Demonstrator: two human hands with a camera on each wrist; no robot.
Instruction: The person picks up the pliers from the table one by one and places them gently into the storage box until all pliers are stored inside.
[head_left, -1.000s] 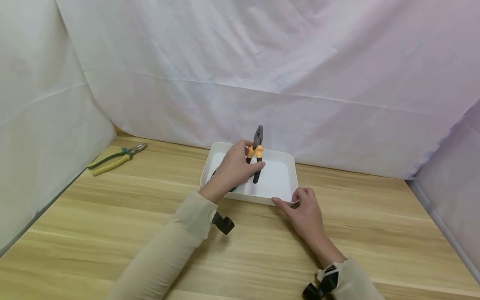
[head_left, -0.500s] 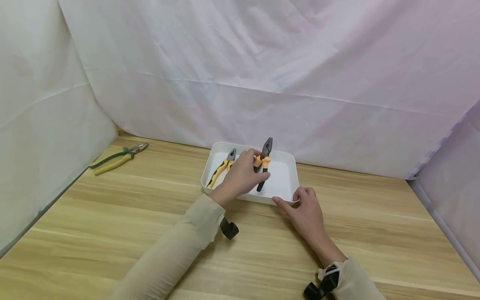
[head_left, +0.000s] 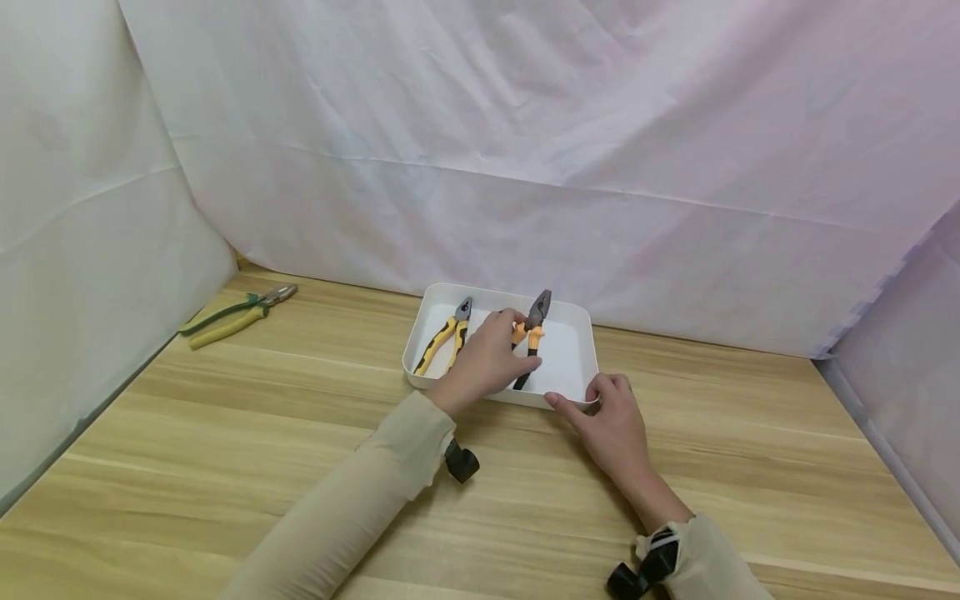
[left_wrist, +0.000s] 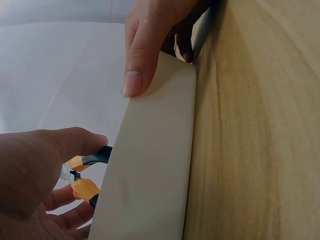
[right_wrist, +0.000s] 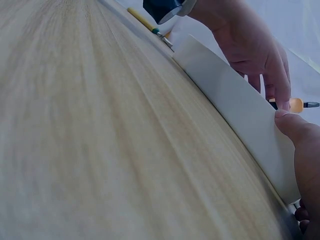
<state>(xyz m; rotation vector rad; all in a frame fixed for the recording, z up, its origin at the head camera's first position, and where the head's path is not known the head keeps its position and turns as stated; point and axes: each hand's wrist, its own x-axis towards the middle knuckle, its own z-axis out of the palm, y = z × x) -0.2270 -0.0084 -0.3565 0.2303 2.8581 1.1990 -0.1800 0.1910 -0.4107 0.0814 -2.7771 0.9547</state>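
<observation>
My left hand (head_left: 486, 358) holds the orange-and-black pliers (head_left: 538, 310) by the handles, low inside a shallow white tray (head_left: 572, 313). In the left wrist view, the thumb lies against one black handle (left_wrist: 98, 156) and the fingers are on the far side. Left of that hand, a pair of yellow-and-black pliers (head_left: 435, 347) lies in the tray, partly covered by the hand. At the tray's near right corner, my right hand (head_left: 618, 429) pinches the wall, its thumb outside. The right wrist view shows the orange pliers' grip (right_wrist: 296, 105) beyond the tray wall.
Green-and-yellow pliers (head_left: 225, 329) lie on the wooden table (head_left: 315, 417) at the far left. White cloth (head_left: 420, 125) hangs close behind the tray and along both sides. A black wrist camera (head_left: 461, 462) sits under the left cuff.
My left hand has lowered the orange-and-black pliers and moved slightly right, uncovering the yellow-and-black pliers. The right hand stays on the tray corner.
</observation>
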